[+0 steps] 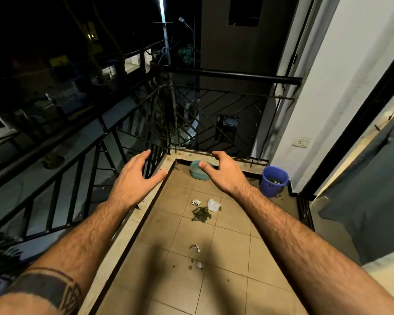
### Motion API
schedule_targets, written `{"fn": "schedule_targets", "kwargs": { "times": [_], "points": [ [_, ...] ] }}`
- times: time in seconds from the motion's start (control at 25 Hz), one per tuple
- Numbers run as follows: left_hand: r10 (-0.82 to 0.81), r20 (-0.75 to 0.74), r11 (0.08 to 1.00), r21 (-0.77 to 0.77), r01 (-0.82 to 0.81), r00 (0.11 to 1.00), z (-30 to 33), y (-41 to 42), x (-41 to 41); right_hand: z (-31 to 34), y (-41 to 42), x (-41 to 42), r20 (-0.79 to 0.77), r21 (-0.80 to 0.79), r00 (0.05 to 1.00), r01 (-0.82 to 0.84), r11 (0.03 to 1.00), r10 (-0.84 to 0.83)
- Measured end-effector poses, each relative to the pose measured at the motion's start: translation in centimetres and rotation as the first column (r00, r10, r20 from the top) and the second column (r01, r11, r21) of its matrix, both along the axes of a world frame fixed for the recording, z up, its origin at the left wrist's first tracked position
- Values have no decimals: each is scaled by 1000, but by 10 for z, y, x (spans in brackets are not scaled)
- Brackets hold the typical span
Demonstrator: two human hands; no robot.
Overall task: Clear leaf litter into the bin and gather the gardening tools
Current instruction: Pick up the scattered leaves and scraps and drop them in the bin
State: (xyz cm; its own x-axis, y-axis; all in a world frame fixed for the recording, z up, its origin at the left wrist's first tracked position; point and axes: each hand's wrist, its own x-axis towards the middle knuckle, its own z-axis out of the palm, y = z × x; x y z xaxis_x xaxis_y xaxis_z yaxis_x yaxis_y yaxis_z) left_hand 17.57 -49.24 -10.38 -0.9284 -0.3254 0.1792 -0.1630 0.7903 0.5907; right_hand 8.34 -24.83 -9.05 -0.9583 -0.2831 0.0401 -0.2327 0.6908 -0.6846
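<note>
Some leaves already in blue plastic bin (273,180); green leaf pile (201,214) left on tiled floor (225,258); both hands (132,178) (221,170) empty, fingers spread.

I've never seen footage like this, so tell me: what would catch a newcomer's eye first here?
Two bare forearms stretch out over a tiled balcony floor, the left hand and right hand both empty with fingers spread. Between them on the tiles lies a small pile of green leaf litter among paper scraps. A blue bin stands in the far right corner.
</note>
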Motion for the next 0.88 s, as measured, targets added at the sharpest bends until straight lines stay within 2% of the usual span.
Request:
{"fn": "schedule_targets", "kwargs": {
  "times": [0.4, 0.64, 0.88],
  "points": [
    [-61, 0, 998, 24, 61, 998, -10, -31, -13, -16, -31, 5, 45, 28, 997, 63, 998, -64],
    [-172, -33, 983, 66, 174, 985, -19, -87, -48, -16, -71, 4, 32, 66, 975, 216, 974, -218],
    [-337, -33, 938, 75, 338, 941, -25, -150, -72, -23, -131, 29, 78, 64, 908, 407, 911, -411]
  ]
}}
